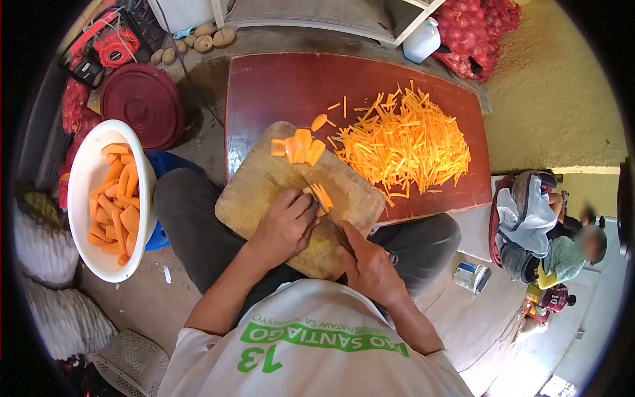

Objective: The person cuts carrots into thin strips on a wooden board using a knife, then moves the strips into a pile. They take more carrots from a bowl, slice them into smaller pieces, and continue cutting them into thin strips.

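Note:
My right hand (374, 268) is closed around the handle of a knife (338, 229), its blade pointing up and left across the wooden cutting board (248, 198). My left hand (286, 225) has curled fingers pressed down beside the blade, holding a piece of carrot that is mostly hidden. Against the blade's right side lie a few freshly cut carrot sticks (323, 197). Flat carrot slices (301, 147) sit at the board's far end. Beyond, a big heap of carrot sticks (403, 142) covers much of the dark red table (278, 83).
On the left stands a white basin (78, 198) of peeled carrots (119, 205), near a maroon lidded tub (141, 106). Potatoes (204, 43) lie on the floor behind. Red net sacks (466, 33) lean at the back right. A person (569, 255) is at the far right.

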